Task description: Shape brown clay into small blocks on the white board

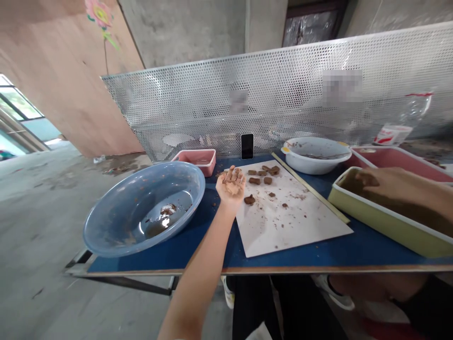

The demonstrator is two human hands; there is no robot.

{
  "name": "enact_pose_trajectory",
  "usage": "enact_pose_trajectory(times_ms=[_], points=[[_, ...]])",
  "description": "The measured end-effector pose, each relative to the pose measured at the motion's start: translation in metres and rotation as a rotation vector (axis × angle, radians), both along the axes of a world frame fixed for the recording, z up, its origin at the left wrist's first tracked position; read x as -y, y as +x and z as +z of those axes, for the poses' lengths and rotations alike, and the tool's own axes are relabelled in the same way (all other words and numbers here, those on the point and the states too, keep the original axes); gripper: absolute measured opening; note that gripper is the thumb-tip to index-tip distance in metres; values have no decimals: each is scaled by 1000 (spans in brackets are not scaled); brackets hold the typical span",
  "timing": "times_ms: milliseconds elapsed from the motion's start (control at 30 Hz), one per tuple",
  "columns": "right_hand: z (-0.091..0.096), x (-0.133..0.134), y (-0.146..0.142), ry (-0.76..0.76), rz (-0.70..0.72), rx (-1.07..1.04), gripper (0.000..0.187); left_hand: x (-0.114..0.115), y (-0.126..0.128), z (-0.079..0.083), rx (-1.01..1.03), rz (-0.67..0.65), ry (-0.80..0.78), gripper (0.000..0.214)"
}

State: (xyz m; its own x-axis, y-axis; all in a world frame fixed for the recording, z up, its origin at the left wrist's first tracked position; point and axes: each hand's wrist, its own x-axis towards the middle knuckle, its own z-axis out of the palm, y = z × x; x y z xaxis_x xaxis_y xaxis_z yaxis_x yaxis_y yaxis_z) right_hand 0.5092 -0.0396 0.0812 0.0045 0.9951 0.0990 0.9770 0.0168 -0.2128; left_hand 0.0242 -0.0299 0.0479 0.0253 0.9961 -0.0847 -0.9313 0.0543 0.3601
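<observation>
Your left hand (231,185) is turned palm up at the left edge of the white board (283,231), its fingers loosely extended and a little bent, pointing away from you. The palm and fingers are smeared with brown; you have nothing gripped between the fingers, though I cannot tell whether a thin bit lies on the palm.

The brown pieces lie on the board to the right of your fingers. The nearest one, a rounded lump (249,200), sits just beside the heel of that hand, with a small nub standing up on its far side. Beyond it, near your fingertips' right, is an oblong piece (254,181), its long axis running left to right across your view. Next to that, slightly apart, a squat block (268,180) is nearly as wide as it is long, so its direction is hard to read. Farther back, more small pieces cluster close together, some seemingly touching. Crumbs are scattered over the board's nearer half.

A yellowish strip (311,189) slants along the board's right side. Past it, another hand (384,182) reaches from the right into the green box (382,224); its fingers bend downward, and I cannot tell whose it is or what it holds.
</observation>
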Motion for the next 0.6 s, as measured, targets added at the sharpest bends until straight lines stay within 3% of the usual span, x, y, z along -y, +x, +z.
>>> enact_pose_trajectory(times_ms=[100, 267, 333, 433, 600], points=[[21, 0, -47, 102, 23, -9, 32, 3, 5, -1, 17, -19, -9, 32], [37, 22, -182, 174, 521, -346, 42, 11, 15, -3, -27, -105, 7, 31], [33, 28, -233, 227, 659, -368, 41, 14, 19, -4, -72, -154, 26, 34], [18, 27, -291, 276, 757, -331, 50, 17, 23, -6, -151, -217, 79, 39], [-3, 17, -329, 271, 778, -134, 55, 18, 20, -7, -123, -202, 168, 43]])
